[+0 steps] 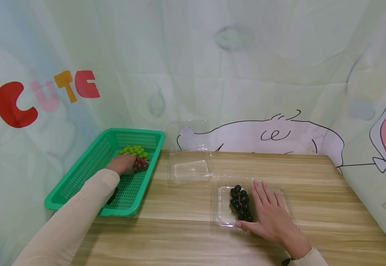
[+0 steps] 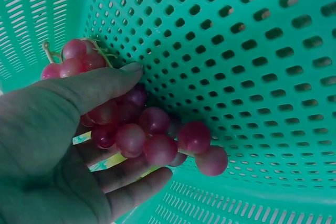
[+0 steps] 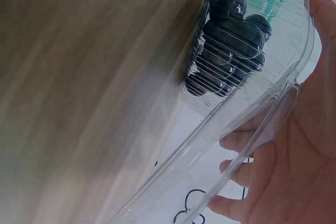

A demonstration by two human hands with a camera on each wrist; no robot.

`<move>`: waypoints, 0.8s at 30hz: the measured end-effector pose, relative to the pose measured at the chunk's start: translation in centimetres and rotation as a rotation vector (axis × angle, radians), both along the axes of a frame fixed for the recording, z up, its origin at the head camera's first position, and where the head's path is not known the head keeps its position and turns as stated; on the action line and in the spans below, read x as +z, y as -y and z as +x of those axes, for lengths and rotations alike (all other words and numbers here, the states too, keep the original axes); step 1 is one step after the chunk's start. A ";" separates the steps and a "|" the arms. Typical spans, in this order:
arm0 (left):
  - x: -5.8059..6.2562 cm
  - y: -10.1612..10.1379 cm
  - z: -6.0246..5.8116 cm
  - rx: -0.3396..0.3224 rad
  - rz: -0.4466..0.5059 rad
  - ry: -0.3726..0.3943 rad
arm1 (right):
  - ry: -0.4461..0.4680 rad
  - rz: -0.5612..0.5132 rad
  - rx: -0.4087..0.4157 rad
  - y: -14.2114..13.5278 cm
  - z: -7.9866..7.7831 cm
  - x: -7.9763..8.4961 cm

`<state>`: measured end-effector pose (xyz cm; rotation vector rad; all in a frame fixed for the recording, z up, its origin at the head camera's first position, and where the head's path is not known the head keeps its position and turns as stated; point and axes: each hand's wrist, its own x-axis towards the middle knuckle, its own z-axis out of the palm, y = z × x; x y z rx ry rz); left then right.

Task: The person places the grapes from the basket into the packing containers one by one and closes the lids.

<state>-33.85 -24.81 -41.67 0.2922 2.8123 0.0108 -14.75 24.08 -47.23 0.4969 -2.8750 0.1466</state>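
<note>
Inside the green plastic basket (image 1: 130, 197), my left hand (image 1: 123, 164) holds a bunch of red grapes (image 1: 141, 163). In the left wrist view, the thumb crosses over the red grapes (image 2: 147, 137) while the other fingers lie beneath them. A bunch of green grapes (image 1: 134, 150) is just beyond that hand. On the table, a clear plastic clamshell box (image 1: 224, 208) contains a bunch of black grapes (image 1: 240, 203). My right hand (image 1: 272, 218) rests on the right part of this box, fingers extended and thumb at its near edge. The right wrist view shows the black grapes (image 3: 231, 40) through the ribbed plastic.
A second clear clamshell box (image 1: 189, 170) stands with its lid raised near the back of the wooden table (image 1: 179, 236), between the basket and the grape box. Printed fabric walls (image 1: 193, 85) enclose the table. Something dark (image 1: 112, 195) shows beside my left sleeve.
</note>
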 end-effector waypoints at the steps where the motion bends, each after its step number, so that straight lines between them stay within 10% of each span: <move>1: 0.0 0.0 0.0 0.001 0.008 -0.003 | -0.001 0.000 0.000 0.0 0.0 0.0; 24: 0.3 -0.1 0.1 0.013 0.108 0.013 | 0.007 -0.018 0.001 0.0 0.1 -0.1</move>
